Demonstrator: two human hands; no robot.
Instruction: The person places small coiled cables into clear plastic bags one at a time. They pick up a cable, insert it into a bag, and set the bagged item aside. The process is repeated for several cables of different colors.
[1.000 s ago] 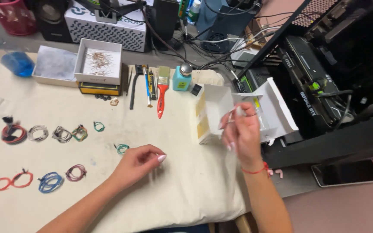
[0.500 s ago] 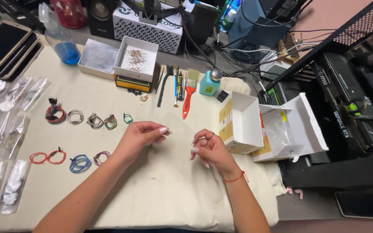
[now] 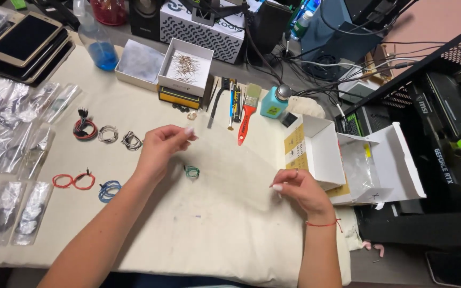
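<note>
Head view: left hand (image 3: 158, 149) at frame centre-left, fingers pinched on the upper corner of a clear plastic bag (image 3: 230, 165); right hand (image 3: 300, 189) at centre-right pinches the opposite lower edge. The bag is stretched flat between them above the cream cloth (image 3: 209, 234) and looks empty. Just under it, on the cloth, lies a small green wire coil (image 3: 191, 171), not bagged. To the left more coils lie loose: red-black (image 3: 85, 129), silver (image 3: 108, 134), red (image 3: 74, 180), blue (image 3: 109, 190). Filled bags (image 3: 12, 208) line the far left edge. Judgement: several coils bagged, most loose ones left. Open white box (image 3: 321, 154) sits right of centre.
</note>
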